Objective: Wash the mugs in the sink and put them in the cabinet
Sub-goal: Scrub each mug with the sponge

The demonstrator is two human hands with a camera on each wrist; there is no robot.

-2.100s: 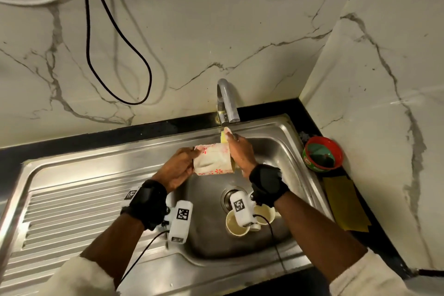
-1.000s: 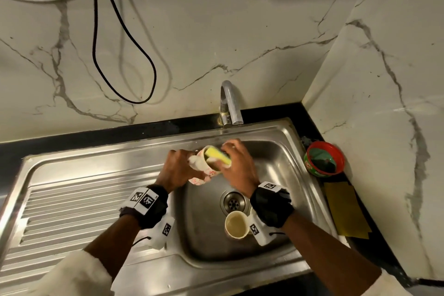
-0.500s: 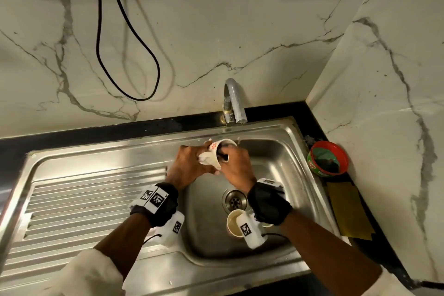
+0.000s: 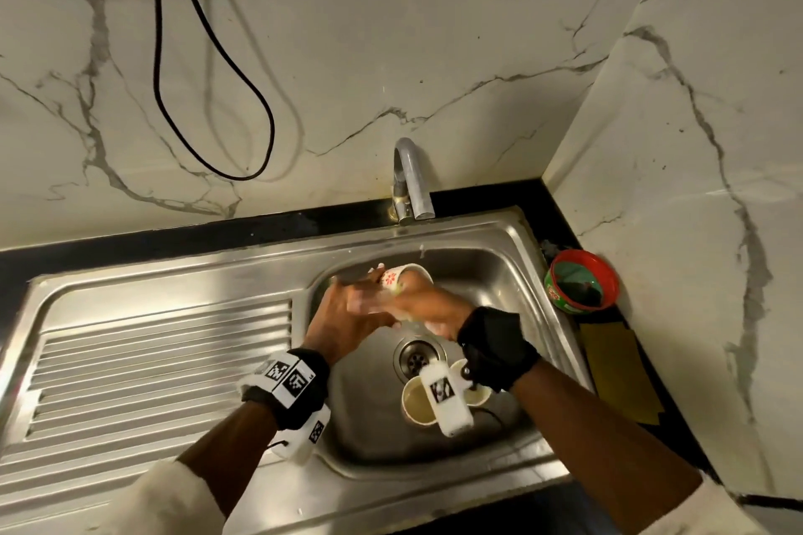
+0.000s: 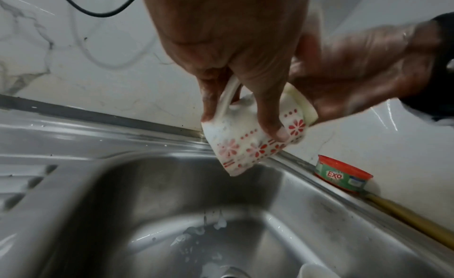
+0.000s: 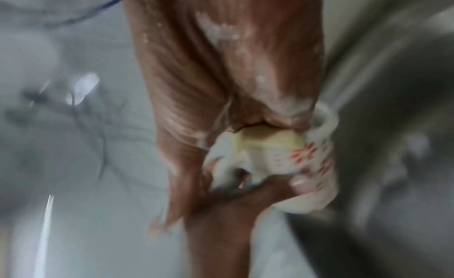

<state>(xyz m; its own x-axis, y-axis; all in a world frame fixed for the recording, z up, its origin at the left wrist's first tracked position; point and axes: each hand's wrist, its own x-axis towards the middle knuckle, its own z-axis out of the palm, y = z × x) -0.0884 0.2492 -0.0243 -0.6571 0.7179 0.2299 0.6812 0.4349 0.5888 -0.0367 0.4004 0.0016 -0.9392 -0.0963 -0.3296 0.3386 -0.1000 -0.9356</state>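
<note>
Both hands have dropped lower into the sink (image 4: 512, 230) basin since half a second ago, and the sponge is out of the mug's mouth now. Left hand (image 4: 343, 317) is clamped on the floral mug (image 4: 393, 276) by its handle, tilted over the basin's back edge. Right hand (image 4: 428, 306), soapy, grips the yellow sponge (image 5: 303, 105) against the mug's side. Two more mugs (image 4: 417, 404) sit near the drain (image 4: 417, 356). Red soap tub (image 4: 580, 285) is on the counter's right edge.
</note>
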